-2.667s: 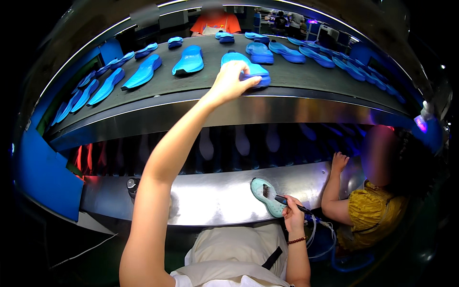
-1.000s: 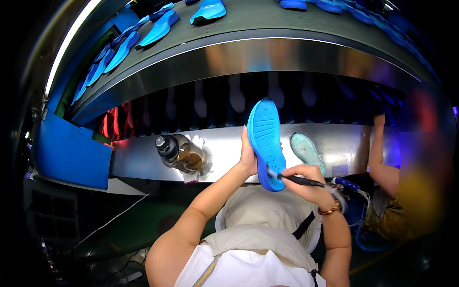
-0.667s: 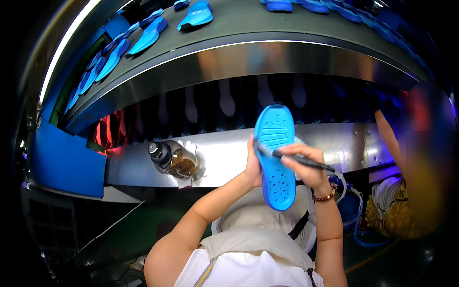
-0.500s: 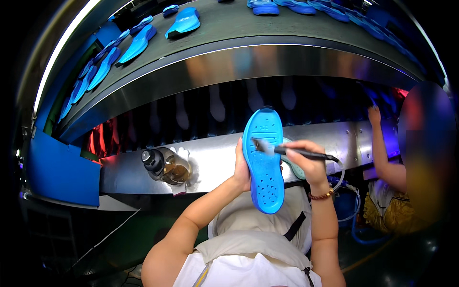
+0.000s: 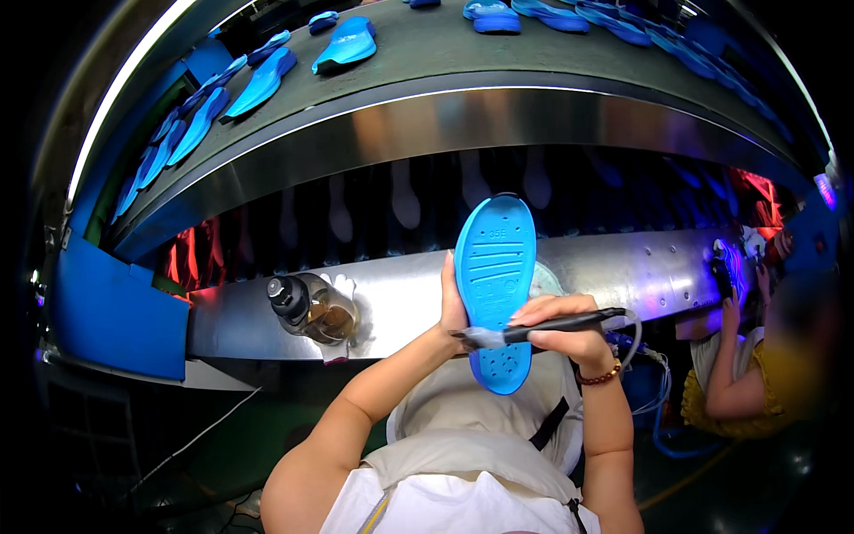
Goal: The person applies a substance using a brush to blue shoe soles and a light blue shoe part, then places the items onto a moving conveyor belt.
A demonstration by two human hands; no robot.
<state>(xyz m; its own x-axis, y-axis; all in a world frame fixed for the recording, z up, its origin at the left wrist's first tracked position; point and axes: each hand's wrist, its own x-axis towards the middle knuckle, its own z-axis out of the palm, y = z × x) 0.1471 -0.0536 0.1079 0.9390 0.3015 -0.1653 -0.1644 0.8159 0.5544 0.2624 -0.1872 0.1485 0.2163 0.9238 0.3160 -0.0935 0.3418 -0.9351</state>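
A bright blue shoe sole (image 5: 495,249) stands nearly upright in front of me, its grooved and dotted face toward me. My left hand (image 5: 453,298) grips its left edge, with most of the fingers hidden behind it. In my right hand (image 5: 569,327) is a black-handled brush (image 5: 543,329) with a thin hose at its rear end. The brush lies across the sole's lower middle, its bristles pointing left near the left edge. Whether the bristles touch the surface I cannot tell. Behind the sole, a pale green piece (image 5: 545,279) partly shows.
A bottle with a black cap and brown liquid (image 5: 313,308) stands on the metal ledge (image 5: 400,298). Beyond, a dark conveyor belt (image 5: 418,55) carries several blue soles (image 5: 346,43). At right, a co-worker's arm (image 5: 728,356) reaches toward the ledge.
The brush in my right hand has moved down from the sole's upper part to its lower middle. My left hand stays on the sole. The co-worker's arm has shifted.
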